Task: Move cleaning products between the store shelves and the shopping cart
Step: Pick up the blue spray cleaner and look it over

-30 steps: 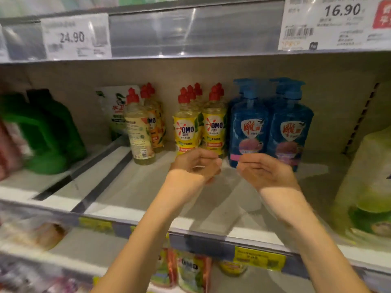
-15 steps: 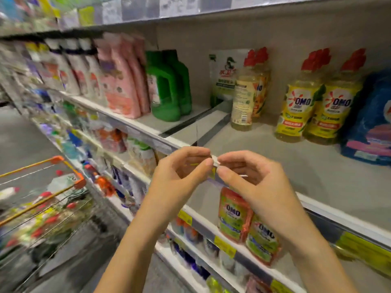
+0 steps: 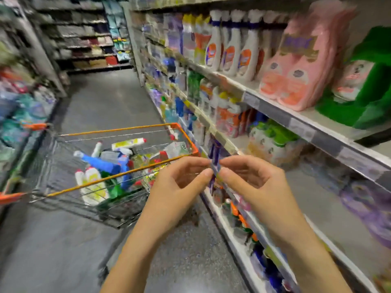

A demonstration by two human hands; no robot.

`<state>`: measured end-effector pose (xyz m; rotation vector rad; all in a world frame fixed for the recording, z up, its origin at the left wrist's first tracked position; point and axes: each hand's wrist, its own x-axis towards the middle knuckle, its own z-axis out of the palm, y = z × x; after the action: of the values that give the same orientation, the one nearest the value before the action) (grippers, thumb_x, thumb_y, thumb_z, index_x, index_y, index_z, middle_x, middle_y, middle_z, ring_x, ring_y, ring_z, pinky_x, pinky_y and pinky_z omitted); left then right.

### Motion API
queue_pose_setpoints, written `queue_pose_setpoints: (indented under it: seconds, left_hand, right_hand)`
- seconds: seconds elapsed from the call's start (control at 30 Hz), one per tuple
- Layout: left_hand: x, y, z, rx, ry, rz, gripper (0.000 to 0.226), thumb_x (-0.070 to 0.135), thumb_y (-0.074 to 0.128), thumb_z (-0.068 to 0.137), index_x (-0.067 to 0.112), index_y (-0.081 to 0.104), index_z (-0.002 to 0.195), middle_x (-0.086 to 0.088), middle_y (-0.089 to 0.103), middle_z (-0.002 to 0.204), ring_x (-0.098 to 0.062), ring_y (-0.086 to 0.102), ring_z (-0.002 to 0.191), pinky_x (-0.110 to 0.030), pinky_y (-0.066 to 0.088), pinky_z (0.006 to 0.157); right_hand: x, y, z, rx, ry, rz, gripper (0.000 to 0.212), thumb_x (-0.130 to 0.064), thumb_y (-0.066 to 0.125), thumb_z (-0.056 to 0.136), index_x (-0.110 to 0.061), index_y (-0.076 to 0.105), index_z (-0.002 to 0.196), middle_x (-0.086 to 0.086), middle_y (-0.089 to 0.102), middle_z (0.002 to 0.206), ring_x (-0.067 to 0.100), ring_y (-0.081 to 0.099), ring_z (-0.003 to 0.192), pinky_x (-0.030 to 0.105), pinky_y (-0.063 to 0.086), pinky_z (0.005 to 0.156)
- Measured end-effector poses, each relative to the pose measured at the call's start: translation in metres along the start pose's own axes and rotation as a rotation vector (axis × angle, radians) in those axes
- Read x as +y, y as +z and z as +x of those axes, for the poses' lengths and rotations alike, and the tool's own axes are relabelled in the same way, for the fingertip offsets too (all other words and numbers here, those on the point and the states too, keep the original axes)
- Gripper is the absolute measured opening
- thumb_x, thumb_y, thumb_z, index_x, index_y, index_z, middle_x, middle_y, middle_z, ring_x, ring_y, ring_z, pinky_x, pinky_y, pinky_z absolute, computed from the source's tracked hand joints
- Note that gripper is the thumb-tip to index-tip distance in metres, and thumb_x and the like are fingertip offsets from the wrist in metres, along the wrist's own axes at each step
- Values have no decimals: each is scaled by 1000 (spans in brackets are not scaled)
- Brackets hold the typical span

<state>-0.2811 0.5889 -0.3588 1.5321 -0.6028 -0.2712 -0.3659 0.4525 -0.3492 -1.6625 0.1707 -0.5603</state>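
The wire shopping cart [image 3: 118, 130] with an orange rim stands in the aisle ahead and to my left. It holds several cleaning products, among them a blue bottle [image 3: 99, 163] and white bottles with red caps [image 3: 129, 143]. My left hand [image 3: 179, 182] and my right hand [image 3: 254, 182] are raised in front of me, just right of the cart's near corner. Their fingers are curled and the fingertips of both hands meet in the middle. I make out nothing held between them. Neither hand touches the cart or a shelf.
Store shelves run along my right with white spray bottles [image 3: 232, 49], pink refill pouches [image 3: 296, 70] and green jugs [image 3: 370, 92]. Lower shelves carry more bottles and pouches. Another shelf row [image 3: 17, 102] lines the left. The grey aisle floor [image 3: 101, 98] stretches beyond the cart.
My view has swung left, away from the shelf with yellow and blue bottles, toward the cart and aisle. My hands have stayed together in front of me, fingertips touching.
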Motion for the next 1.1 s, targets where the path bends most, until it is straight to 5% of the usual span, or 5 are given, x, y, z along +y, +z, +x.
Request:
queue_pose_setpoints:
  seconds: [0.3,0.47,0.73,1.0,1.1]
  left_hand:
    - [-45,-147,37,286,-115,28,22,20,68,81,10,70,101,10,72,86,-6,68,86,-37,56,90]
    - [-75,-200,81,388,-191,38,16,19,68,83,14,70,98,14,70,80,-3,67,81,-31,56,87]
    - [-129,-261,176,561,-321,18,15,12,67,88,11,69,103,4,72,94,-4,67,82,-19,53,72]
    - [-200,-323,240,751,-517,38,11,12,63,91,16,65,101,0,66,96,-16,64,92,-41,54,91]
    - [-249,-354,260,825,-621,62,21,14,59,94,14,57,114,-6,61,114,-17,60,103,-43,50,97]
  right_hand:
    - [41,143,97,-277,54,61,26,-28,68,71,-13,73,91,-1,75,84,1,65,71,7,44,56]
    - [77,198,168,-351,89,47,22,-27,70,75,-13,73,92,2,74,89,12,68,82,19,52,76]
    - [133,270,292,-549,183,30,12,-8,69,86,-14,72,96,3,73,90,24,68,88,29,57,77]
    - [218,351,375,-713,302,-91,18,-9,70,86,-9,66,104,13,68,97,16,61,81,10,44,56]
    - [262,386,391,-730,325,-186,29,-12,73,84,-12,62,111,5,62,98,15,58,80,23,50,70]
